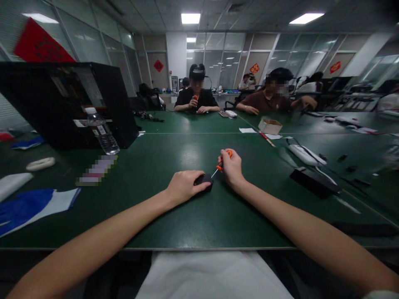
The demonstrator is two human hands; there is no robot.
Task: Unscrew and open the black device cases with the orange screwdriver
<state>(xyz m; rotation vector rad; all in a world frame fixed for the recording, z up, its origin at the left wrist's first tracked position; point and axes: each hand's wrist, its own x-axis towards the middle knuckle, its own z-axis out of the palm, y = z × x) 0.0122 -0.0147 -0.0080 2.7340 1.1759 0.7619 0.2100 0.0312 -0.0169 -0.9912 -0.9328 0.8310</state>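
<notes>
My left hand [184, 186] lies closed over a small black device [205, 181] and holds it down on the green table [174, 216]. My right hand [231, 167] grips an orange-handled screwdriver [222, 163]. Its thin metal tip slants down and left and meets the black device. Both hands are near the middle of the table, close together.
A black laptop-like case [62, 104] and a water bottle [102, 132] stand at the left. Blue-and-white bags [31, 205] lie near the left front. A white device [304, 153], a black box [313, 182] and a cardboard box [269, 126] sit at the right. Two people [196, 97] sit across the table.
</notes>
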